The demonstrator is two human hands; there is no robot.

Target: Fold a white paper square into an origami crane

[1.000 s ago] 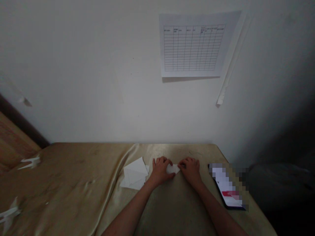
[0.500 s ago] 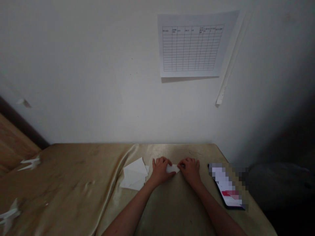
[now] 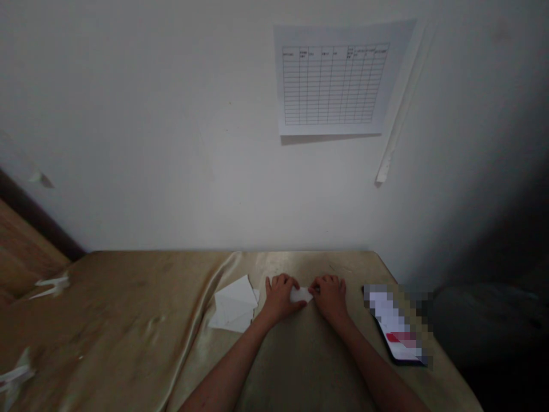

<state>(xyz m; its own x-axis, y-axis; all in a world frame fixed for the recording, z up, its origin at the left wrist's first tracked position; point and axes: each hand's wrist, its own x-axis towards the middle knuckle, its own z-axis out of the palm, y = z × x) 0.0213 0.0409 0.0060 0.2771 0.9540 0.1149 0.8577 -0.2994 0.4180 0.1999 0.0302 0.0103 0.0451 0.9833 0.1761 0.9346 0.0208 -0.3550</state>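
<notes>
A small folded piece of white paper (image 3: pixel 302 294) lies on the cloth-covered table, between my two hands. My left hand (image 3: pixel 279 294) grips its left side, with the thumb along the near edge and the index finger at the far edge. At the paper's right tip, my right hand (image 3: pixel 330 294) pinches with thumb and index finger. The paper's ends are partly hidden under the fingers. Just left of my left hand rests a loose stack of white paper sheets (image 3: pixel 235 303).
A phone (image 3: pixel 397 329) with its screen lit lies to the right, partly pixelated. Two folded white paper shapes, one farther back (image 3: pixel 54 284) and one nearer (image 3: pixel 18 372), sit at the far left. The golden tablecloth (image 3: pixel 128 320) has a raised crease. A printed table sheet (image 3: pixel 330 86) hangs on the wall.
My right hand has shifted very slightly left at the paper's tip. Otherwise both hands keep their grip and the other things stay in place.
</notes>
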